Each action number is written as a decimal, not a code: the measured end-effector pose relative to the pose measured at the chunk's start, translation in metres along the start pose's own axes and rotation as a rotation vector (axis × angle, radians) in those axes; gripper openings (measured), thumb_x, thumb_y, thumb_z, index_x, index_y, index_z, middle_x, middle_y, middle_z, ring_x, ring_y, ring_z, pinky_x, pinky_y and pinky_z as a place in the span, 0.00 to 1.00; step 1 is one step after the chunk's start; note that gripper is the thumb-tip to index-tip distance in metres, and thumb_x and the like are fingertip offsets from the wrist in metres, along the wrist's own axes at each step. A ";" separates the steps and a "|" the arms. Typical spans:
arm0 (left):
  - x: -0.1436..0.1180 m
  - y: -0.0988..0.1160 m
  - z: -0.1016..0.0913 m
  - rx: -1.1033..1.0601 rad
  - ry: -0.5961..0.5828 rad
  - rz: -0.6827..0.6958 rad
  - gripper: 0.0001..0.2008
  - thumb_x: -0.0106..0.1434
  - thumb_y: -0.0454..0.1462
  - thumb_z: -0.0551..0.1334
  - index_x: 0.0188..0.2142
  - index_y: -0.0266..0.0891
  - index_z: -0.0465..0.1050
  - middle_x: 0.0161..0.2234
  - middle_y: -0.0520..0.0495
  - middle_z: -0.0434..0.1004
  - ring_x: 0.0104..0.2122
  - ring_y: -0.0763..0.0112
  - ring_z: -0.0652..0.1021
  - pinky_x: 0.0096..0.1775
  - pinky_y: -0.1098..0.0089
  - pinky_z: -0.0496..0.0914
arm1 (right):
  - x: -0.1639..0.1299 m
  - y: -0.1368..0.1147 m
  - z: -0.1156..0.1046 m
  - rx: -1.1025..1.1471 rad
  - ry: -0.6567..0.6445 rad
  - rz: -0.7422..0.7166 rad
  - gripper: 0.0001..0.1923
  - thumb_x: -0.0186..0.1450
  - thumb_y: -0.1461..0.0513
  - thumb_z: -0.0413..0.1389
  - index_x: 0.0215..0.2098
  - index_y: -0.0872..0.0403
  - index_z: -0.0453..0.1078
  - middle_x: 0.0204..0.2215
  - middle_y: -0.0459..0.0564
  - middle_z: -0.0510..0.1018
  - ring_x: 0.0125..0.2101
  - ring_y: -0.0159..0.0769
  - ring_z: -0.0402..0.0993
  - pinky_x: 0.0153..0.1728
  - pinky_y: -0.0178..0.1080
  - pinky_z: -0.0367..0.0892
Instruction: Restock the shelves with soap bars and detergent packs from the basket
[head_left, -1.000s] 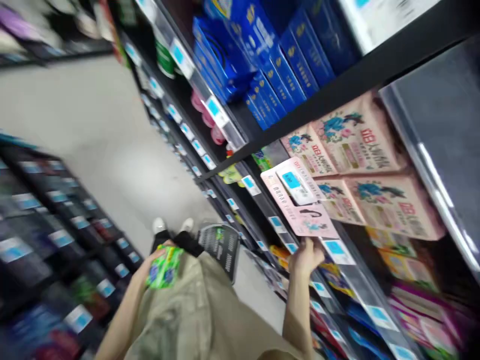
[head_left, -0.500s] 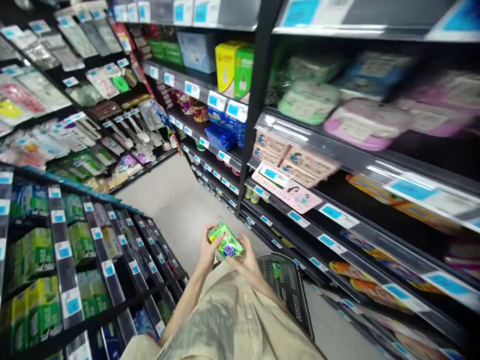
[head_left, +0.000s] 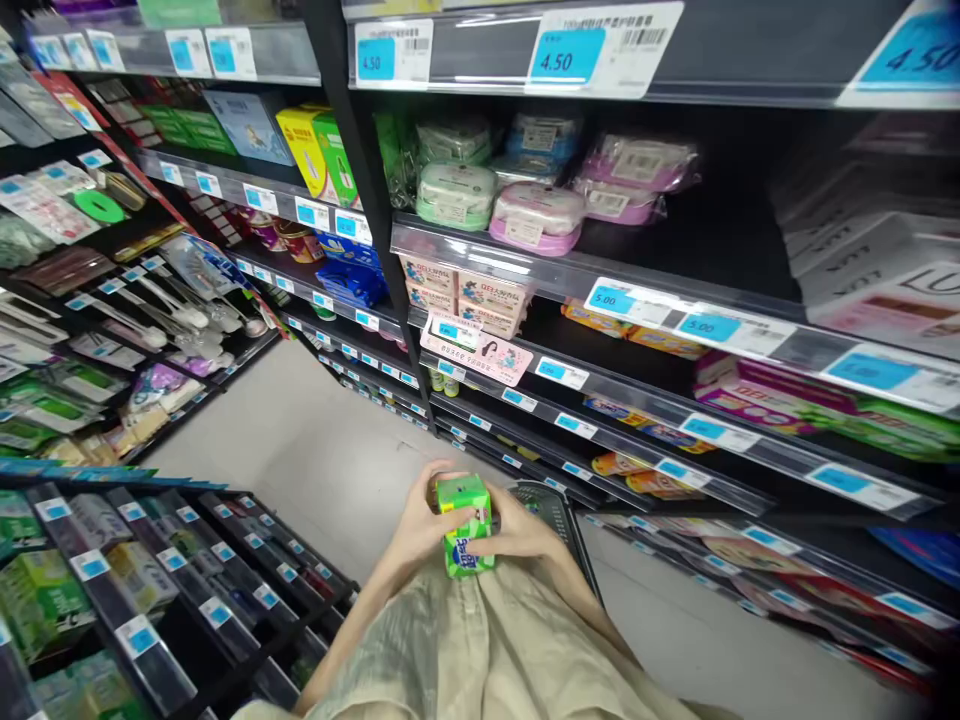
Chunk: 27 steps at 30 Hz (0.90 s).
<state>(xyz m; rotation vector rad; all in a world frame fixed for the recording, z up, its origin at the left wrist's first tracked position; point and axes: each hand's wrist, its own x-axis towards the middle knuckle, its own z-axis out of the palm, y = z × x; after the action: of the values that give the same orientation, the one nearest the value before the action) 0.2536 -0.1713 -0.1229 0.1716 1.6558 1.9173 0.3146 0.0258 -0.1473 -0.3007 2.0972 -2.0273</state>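
A small green pack (head_left: 466,523) with a blue-and-white label is held upright in front of my body in a shop aisle. My left hand (head_left: 422,522) grips its left side and my right hand (head_left: 519,530) grips its right side. Just behind my right hand hangs a black shopping basket (head_left: 556,507), mostly hidden by my arm. A pink flat box (head_left: 478,350) lies on the edge of the shelf ahead, above and beyond my hands.
Black shelving (head_left: 645,300) with blue price tags runs along the right, stocked with boxes and packs. A lower rack (head_left: 180,590) of green packs stands at my left. Hanging utensils (head_left: 172,310) fill the far left wall. Grey floor (head_left: 315,440) lies between.
My right hand left the pink box on the shelf edge and joined my left hand on the green pack. The view swung upright and the pack turned on end.
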 end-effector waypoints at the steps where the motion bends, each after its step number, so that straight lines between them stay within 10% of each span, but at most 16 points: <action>1: 0.002 0.004 0.002 0.031 0.011 0.038 0.39 0.49 0.43 0.82 0.56 0.43 0.68 0.55 0.37 0.79 0.51 0.52 0.80 0.51 0.58 0.75 | 0.002 -0.003 0.001 -0.009 0.026 -0.014 0.39 0.57 0.53 0.75 0.62 0.53 0.70 0.50 0.53 0.81 0.46 0.45 0.79 0.48 0.43 0.75; 6: 0.005 0.021 -0.004 0.113 0.099 0.172 0.31 0.58 0.46 0.78 0.56 0.43 0.71 0.63 0.37 0.72 0.61 0.52 0.74 0.59 0.58 0.70 | 0.013 0.002 0.019 0.226 0.223 -0.037 0.33 0.60 0.47 0.72 0.57 0.51 0.68 0.44 0.49 0.81 0.43 0.42 0.79 0.43 0.41 0.75; 15: -0.015 -0.003 -0.005 -0.093 0.125 -0.052 0.40 0.55 0.47 0.80 0.64 0.44 0.69 0.57 0.38 0.77 0.53 0.54 0.78 0.53 0.60 0.73 | 0.014 0.014 0.031 0.363 0.650 0.110 0.30 0.61 0.46 0.71 0.52 0.49 0.67 0.45 0.52 0.83 0.45 0.46 0.82 0.46 0.44 0.77; 27: -0.007 0.029 -0.020 0.071 0.159 0.239 0.45 0.48 0.41 0.83 0.62 0.46 0.65 0.47 0.42 0.80 0.50 0.53 0.81 0.50 0.62 0.75 | 0.025 -0.009 0.025 0.444 0.538 -0.143 0.43 0.53 0.55 0.77 0.61 0.45 0.64 0.55 0.53 0.78 0.49 0.45 0.80 0.48 0.43 0.78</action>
<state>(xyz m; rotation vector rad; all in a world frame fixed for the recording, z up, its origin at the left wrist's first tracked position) 0.2397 -0.1939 -0.0978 0.2614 1.8826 2.0946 0.2977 -0.0053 -0.1397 0.1985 1.8257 -2.8289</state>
